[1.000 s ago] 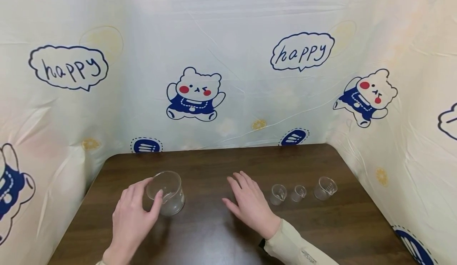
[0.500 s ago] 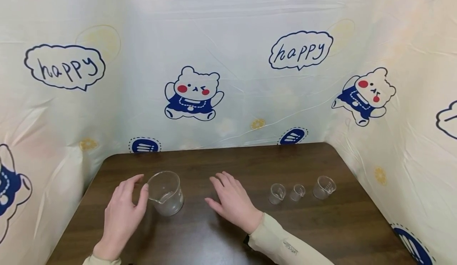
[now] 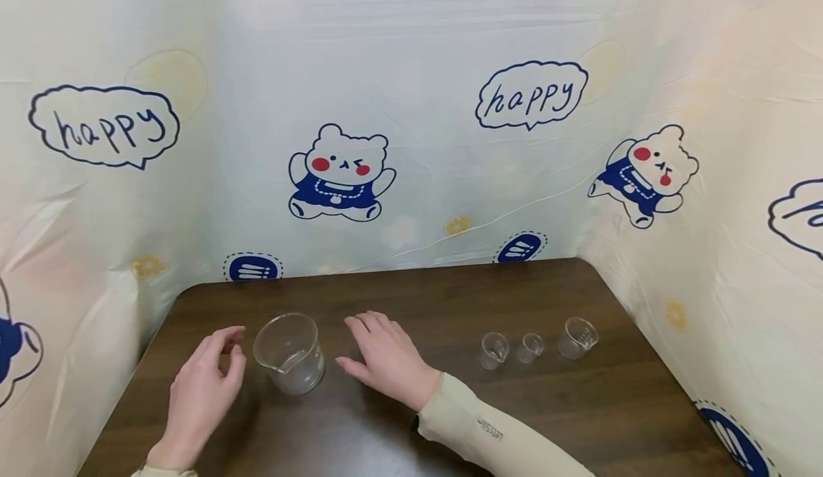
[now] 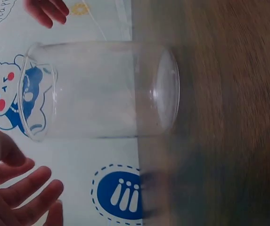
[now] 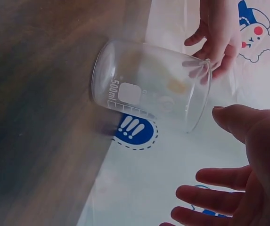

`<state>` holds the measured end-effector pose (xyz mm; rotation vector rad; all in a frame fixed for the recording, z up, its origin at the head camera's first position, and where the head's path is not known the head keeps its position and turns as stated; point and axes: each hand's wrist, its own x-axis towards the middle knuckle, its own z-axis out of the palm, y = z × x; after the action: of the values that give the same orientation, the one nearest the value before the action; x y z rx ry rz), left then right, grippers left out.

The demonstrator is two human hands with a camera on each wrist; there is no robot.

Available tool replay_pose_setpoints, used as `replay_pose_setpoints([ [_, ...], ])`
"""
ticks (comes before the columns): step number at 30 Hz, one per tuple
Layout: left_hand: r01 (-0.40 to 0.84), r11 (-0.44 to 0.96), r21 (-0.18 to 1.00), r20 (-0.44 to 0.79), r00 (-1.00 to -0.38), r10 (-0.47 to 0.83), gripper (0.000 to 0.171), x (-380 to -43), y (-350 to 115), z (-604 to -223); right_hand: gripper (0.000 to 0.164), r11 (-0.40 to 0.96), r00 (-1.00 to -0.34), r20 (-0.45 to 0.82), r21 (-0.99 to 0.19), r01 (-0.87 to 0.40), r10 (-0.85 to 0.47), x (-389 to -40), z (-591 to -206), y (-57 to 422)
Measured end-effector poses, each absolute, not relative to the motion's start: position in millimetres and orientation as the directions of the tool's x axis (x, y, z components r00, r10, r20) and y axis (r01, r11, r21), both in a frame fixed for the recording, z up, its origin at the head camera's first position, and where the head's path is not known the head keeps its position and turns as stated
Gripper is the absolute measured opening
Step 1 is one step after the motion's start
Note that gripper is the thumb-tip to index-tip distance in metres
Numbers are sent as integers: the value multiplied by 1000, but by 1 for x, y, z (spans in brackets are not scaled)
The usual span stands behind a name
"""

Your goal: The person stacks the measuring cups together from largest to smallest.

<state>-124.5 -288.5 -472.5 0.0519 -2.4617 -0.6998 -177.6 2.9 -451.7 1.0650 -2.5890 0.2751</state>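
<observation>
A large clear glass beaker (image 3: 297, 373) stands upright on the left part of the brown table. In the right wrist view the beaker (image 5: 130, 89) shows a 500ml mark and a white label patch. My left hand (image 3: 202, 384) hovers just left of it, fingers loosely bent, holding nothing. To its right, my right hand (image 3: 388, 359) reaches toward the beaker with fingers extended, apart from the glass. Three smaller beakers stand in a row farther right: a small one (image 3: 494, 352), a smaller one (image 3: 530, 348) and a medium one (image 3: 577, 339).
The dark wooden table (image 3: 411, 291) has rounded back corners. A pale curtain (image 3: 424, 91) printed with bears and "happy" bubbles hangs behind it and along both sides.
My left hand has drawn back left, away from the large beaker. My right hand has moved left, from near the small beakers toward the large one. The view has shifted slightly.
</observation>
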Motion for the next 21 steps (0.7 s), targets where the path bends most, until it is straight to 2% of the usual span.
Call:
replay_pose_setpoints([
  [4,132,881,455,442,-892,-95,38,-124,-297,-474,59,691,-651,376,-36,-722,-660,-183,-454,-8],
  [8,163,894,418,299,-954,35,52,-124,-304,-473,61,686,-645,355,-16,-727,-676,-188,-458,-18],
  [12,170,885,433,187,-978,96,71,-125,-306,-475,65,679,-640,329,6,-734,-694,-194,-464,-28],
  [16,199,846,494,209,-972,106,84,-127,-306,-479,68,668,-642,295,-13,-744,-708,-199,-468,-35],
  [21,250,772,585,236,-963,133,84,-133,-306,-485,70,641,-632,245,-51,-765,-735,-202,-468,-41],
])
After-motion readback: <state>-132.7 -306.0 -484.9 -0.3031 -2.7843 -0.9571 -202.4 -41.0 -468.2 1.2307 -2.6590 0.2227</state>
